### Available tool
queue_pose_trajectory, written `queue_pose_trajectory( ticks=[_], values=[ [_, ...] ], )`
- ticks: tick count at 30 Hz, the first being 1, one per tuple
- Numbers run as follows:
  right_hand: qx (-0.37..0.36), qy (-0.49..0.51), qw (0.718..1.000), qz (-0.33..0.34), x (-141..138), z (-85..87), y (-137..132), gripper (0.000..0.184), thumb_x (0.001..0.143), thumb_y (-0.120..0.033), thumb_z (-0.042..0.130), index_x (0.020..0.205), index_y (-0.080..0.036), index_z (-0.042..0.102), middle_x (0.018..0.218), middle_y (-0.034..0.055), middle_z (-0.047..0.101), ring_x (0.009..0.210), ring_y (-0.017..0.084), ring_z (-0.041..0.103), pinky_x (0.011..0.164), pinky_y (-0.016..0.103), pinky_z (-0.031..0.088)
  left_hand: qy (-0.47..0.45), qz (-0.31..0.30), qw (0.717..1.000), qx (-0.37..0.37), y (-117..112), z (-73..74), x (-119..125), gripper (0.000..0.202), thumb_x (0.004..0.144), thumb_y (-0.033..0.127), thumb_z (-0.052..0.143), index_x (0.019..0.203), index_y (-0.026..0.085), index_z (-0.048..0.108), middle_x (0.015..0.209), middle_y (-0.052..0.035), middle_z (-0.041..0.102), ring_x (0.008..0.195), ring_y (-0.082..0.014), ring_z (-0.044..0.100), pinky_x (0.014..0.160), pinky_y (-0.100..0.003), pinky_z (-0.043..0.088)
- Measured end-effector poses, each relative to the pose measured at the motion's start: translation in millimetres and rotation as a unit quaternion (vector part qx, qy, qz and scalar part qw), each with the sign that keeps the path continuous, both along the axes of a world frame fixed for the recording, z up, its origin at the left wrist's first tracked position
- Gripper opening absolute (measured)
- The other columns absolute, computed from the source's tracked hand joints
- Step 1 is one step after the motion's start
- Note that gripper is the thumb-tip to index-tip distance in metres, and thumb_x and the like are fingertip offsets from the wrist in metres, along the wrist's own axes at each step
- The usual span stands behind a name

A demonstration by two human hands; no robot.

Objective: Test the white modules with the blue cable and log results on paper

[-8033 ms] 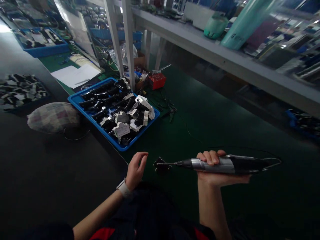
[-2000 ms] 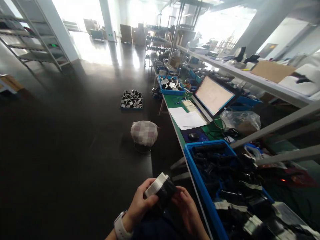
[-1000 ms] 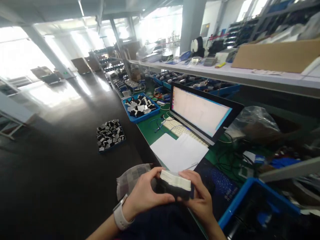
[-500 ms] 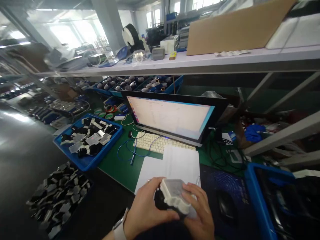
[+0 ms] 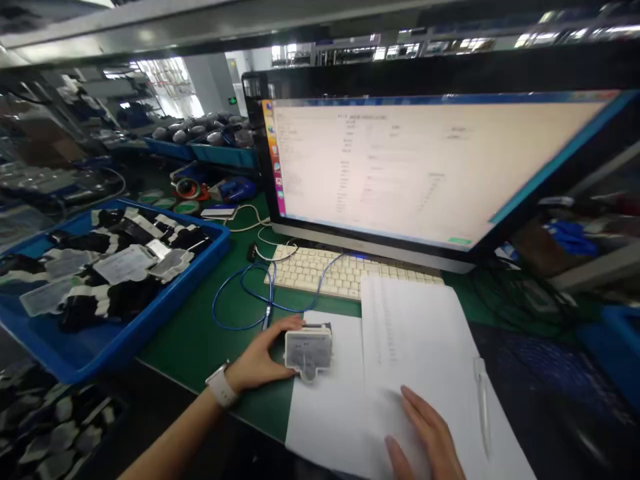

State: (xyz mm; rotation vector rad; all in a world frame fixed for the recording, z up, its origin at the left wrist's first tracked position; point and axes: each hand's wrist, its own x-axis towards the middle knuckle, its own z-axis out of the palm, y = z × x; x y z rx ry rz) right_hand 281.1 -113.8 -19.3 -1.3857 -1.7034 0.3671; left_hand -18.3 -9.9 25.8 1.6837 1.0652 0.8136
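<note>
My left hand grips a small device housing by its left side, thumb below and fingers above. The housing has a translucent cover with a pale rim and dark parts behind it, and it rests at the left part of the white paper sheets. Over the lower part of those sheets is my right hand, holding nothing, with thumb and fingers apart. A pen lies on the paper to the right of that hand.
Behind the sheets stand a white keyboard and a large monitor. A blue cable loops over the green mat. To the left, a blue tray holds several similar housings; more fill a container below it.
My left hand has moved the housing left onto the paper. My right hand has let go of it and sits apart. The camera has come closer to the monitor.
</note>
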Motion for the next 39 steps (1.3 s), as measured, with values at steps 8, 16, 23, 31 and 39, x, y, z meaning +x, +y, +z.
queue_pose_trajectory(
  ticks=[8, 16, 23, 31, 39],
  values=[
    [0.049, -0.081, 0.995, 0.0, -14.4, 6.6, 1.4, 0.04, 0.085, -0.031, 0.055, 0.125, -0.023, 0.051, 0.122, 0.0111, 0.053, 0.113, 0.029, 0.048, 0.092, 0.051, 0.044, 0.06, 0.005, 0.974, 0.216, -9.3, -16.1, 11.4, 0.092, 0.063, 0.027, 0.076, 0.139, 0.017, 0.024, 0.146, -0.0156, 0.026, 0.137, -0.0298, 0.021, 0.114, -0.047, 0.017],
    [0.161, -0.176, 0.971, 0.026, -20.2, 9.2, 8.4, 0.036, 0.086, -0.026, 0.052, 0.122, -0.021, 0.052, 0.118, 0.0117, 0.054, 0.11, 0.027, 0.05, 0.091, 0.049, 0.046, 0.085, 0.029, 0.953, 0.291, -2.8, -22.0, 16.8, 0.082, 0.058, 0.032, 0.08, 0.127, 0.016, 0.037, 0.127, -0.0147, 0.042, 0.122, -0.0292, 0.041, 0.106, -0.046, 0.033],
    [0.177, -0.215, 0.96, 0.004, -18.7, 5.1, 13.2, 0.036, 0.088, -0.029, 0.049, 0.123, -0.023, 0.051, 0.116, 0.0113, 0.055, 0.108, 0.027, 0.052, 0.089, 0.048, 0.048, 0.066, 0.035, 0.949, 0.307, -1.7, -22.6, 19.6, 0.075, 0.057, 0.025, 0.078, 0.121, 0.014, 0.04, 0.121, -0.0148, 0.043, 0.119, -0.0301, 0.043, 0.103, -0.046, 0.037],
    [0.183, -0.214, 0.959, -0.022, -19.1, 4.1, 12.4, 0.038, 0.085, -0.033, 0.052, 0.122, -0.023, 0.054, 0.117, 0.0109, 0.055, 0.109, 0.027, 0.052, 0.09, 0.046, 0.048, 0.082, 0.028, 0.947, 0.308, 1.2, -26.1, 19.0, 0.076, 0.06, 0.026, 0.075, 0.125, 0.017, 0.036, 0.126, -0.0146, 0.041, 0.123, -0.0304, 0.04, 0.104, -0.048, 0.035],
    [0.208, -0.249, 0.945, 0.051, -53.1, 36.2, 31.2, 0.038, 0.084, -0.034, 0.054, 0.12, -0.022, 0.058, 0.129, 0.0121, 0.049, 0.12, 0.03, 0.043, 0.093, 0.048, 0.043, 0.09, 0.033, 0.947, 0.307, -2.6, -26.0, 17.4, 0.076, 0.062, 0.027, 0.074, 0.125, 0.016, 0.034, 0.127, -0.0155, 0.041, 0.124, -0.03, 0.04, 0.105, -0.048, 0.035]
  ],
)
